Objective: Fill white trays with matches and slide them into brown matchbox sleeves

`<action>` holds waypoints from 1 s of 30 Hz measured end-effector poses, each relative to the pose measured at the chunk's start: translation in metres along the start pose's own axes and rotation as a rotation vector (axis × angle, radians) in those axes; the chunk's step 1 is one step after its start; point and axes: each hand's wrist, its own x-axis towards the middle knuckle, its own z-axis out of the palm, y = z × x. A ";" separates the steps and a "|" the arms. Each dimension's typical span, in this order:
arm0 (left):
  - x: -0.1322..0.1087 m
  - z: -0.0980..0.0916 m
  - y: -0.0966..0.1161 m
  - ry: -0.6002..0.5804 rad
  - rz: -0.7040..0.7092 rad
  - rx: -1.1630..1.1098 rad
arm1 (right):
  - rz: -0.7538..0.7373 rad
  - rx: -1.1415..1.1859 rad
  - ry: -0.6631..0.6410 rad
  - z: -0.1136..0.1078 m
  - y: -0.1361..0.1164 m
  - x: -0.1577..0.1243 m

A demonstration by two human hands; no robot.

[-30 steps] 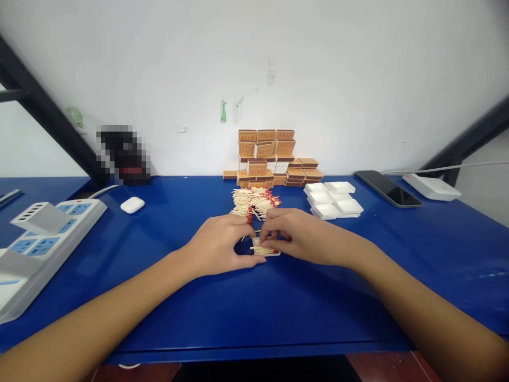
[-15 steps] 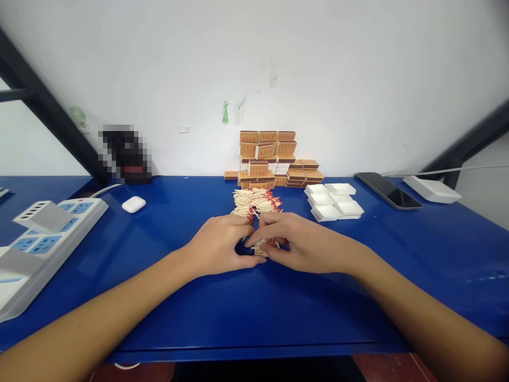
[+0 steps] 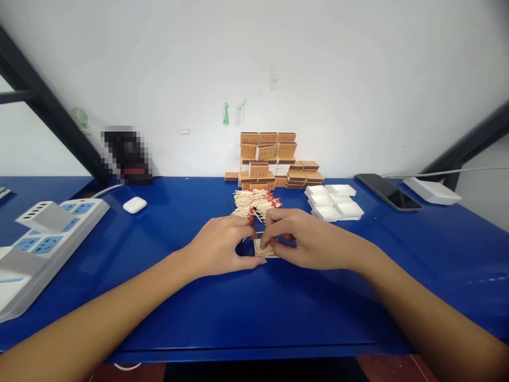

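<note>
A small white matchbox tray with matches in it lies on the blue table before me. My left hand grips its left end, thumb at the near side and fingers at the far side. Over the tray, my right hand has thumb and fingertips drawn together at the matches inside; the hand covers the tray's right part. Just beyond both hands spreads a loose heap of red-tipped matches.
Behind the heap, printed matchboxes are stacked against the wall. White trays stand to the right, with a phone and a white box-shaped device farther right. A white earphone case and power strip lie left.
My right hand's fingers have shifted slightly right and opened up the view of the matches in the tray. My left hand stays in nearly the same place.
</note>
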 end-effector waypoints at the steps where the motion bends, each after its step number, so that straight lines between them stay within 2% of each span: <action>1: 0.000 0.000 0.000 -0.001 0.002 0.002 | -0.002 -0.003 0.002 0.000 0.000 0.000; 5: 0.000 0.000 0.001 0.000 0.005 0.012 | -0.004 -0.024 -0.035 -0.002 0.001 0.000; 12: 0.001 -0.002 0.002 -0.017 -0.001 0.012 | 0.075 -0.109 -0.016 -0.004 0.004 -0.001; 30: 0.001 -0.001 0.002 -0.018 -0.001 0.019 | 0.087 -0.178 -0.031 -0.002 0.004 -0.002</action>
